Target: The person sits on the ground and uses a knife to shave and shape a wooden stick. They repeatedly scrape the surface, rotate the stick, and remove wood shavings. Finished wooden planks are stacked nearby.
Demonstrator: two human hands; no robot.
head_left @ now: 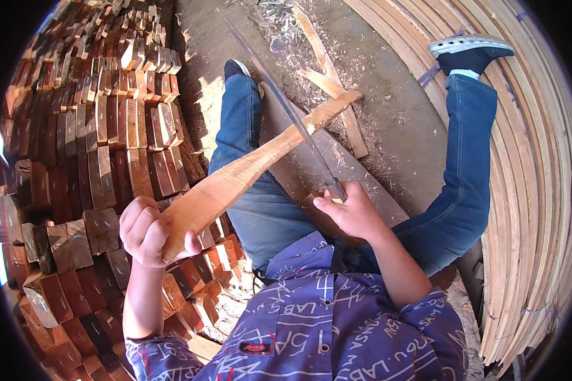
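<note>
My left hand [147, 230] is closed around the wide end of a pale, bat-shaped piece of wood [238, 176], thumb underneath. The wood slants up to the right, and its narrow end lies over a grey-brown plank [343, 164] between my legs. My right hand [351, 209] grips the near end of a long, thin, dark metal tool [260, 68]. Whether it is a file or a blade I cannot tell. Its shaft crosses over the narrow part of the wood and points to the far left; contact between them is unclear.
Stacked wooden blocks [76, 247] fill the left side. Long pale wooden strips [521, 190] lie bundled at the right, under my shod foot [470, 54]. Loose wood offcuts [318, 41] and shavings are scattered on the dirt floor [391, 70] ahead.
</note>
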